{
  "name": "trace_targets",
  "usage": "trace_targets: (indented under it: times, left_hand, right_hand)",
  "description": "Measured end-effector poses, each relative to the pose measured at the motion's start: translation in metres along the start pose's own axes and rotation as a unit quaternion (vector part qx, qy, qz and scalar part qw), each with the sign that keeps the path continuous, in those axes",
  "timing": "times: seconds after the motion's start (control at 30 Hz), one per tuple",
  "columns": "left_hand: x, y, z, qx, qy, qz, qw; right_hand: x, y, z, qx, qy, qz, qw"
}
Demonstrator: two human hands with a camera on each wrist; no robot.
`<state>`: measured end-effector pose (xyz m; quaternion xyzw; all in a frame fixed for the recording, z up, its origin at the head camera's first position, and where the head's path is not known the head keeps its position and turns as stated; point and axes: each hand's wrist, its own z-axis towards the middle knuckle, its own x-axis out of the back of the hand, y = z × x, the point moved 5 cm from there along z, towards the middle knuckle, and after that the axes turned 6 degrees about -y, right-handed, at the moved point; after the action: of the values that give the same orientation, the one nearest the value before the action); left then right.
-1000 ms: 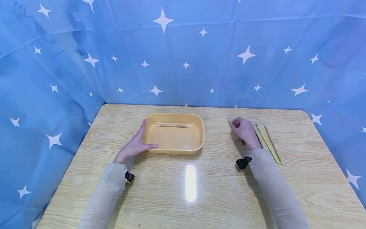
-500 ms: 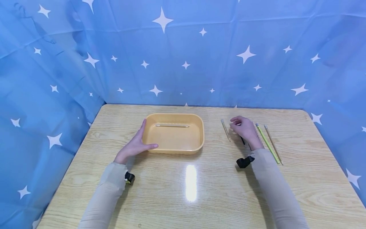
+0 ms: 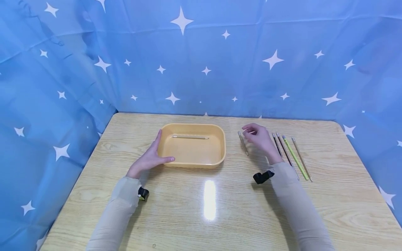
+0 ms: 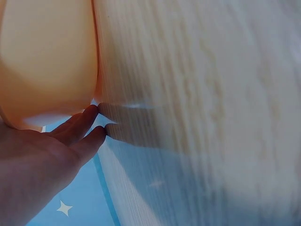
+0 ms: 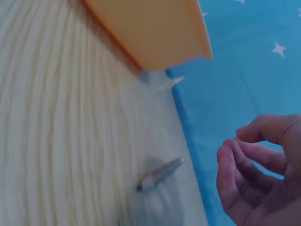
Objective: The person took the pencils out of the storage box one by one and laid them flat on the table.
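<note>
A pale yellow tray (image 3: 191, 163) stands left of the table's middle, with one wooden pencil (image 3: 190, 137) lying in it. My left hand (image 3: 149, 159) rests against the tray's left end, its fingers straight along the outside and the thumb at the near rim. In the left wrist view, fingertips (image 4: 94, 111) touch the tray's outer wall (image 4: 51, 61). Right of the tray, a second wooden pencil (image 3: 243, 143) lies on the table. My right hand (image 3: 258, 138) hovers just right of it, fingers loosely bent and holding nothing. The right wrist view shows that pencil (image 5: 160, 174) apart from the hand (image 5: 263, 169).
To the right of my right hand lie several more pencils: two dark ones (image 3: 288, 156), a green one (image 3: 295, 157) and a wooden one (image 3: 302, 158). A blue star-patterned curtain (image 3: 201, 45) stands behind the wooden table (image 3: 176, 212) and along its sides.
The wooden pencil under my right hand has shifted left across the table, apart from the others. My right hand has followed leftward, uncovering the dark pencils. The left hand stays at the tray.
</note>
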<state>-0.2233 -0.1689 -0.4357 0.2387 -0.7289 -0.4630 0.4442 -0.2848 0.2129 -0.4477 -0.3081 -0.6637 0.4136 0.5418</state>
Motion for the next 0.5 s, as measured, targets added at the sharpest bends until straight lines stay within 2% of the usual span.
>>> trace_targets:
  times: [0.23,0.5]
  left_hand:
    - [0.0,0.001,0.0,-0.001,0.001,0.006,1.0]
    - [0.0,0.001,0.0,-0.003,0.001,0.009,1.0]
  right_hand:
    - [-0.016,-0.023,0.008,0.031,-0.003,0.017,0.999]
    - [-0.041,-0.05,0.017,0.052,-0.031,0.028,0.998]
